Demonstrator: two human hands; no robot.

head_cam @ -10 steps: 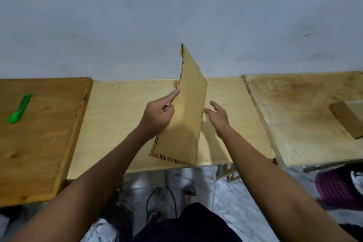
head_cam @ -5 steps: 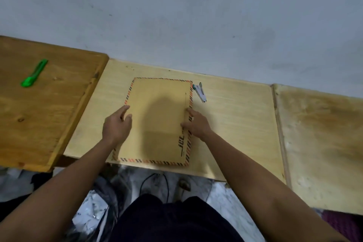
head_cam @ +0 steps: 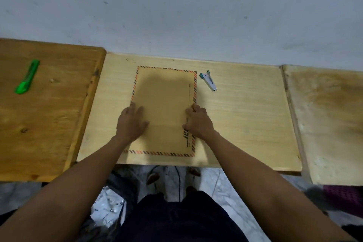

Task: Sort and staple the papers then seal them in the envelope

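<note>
Pressing the flat envelope (head_cam: 163, 110), left hand (head_cam: 130, 122) and right hand (head_cam: 198, 122) lie open-fingered, papers hidden.

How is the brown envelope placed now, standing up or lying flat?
Lying flat. The envelope shows its whole striped border on the pale table, with left hand and right hand resting on it.

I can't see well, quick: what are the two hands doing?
Left hand: open, flat on the envelope.
Right hand: fingers pressing the envelope's right edge; holds nothing.

Brown striped-edge envelope (head_cam: 164, 108) flat on table (head_cam: 245, 120)
</note>
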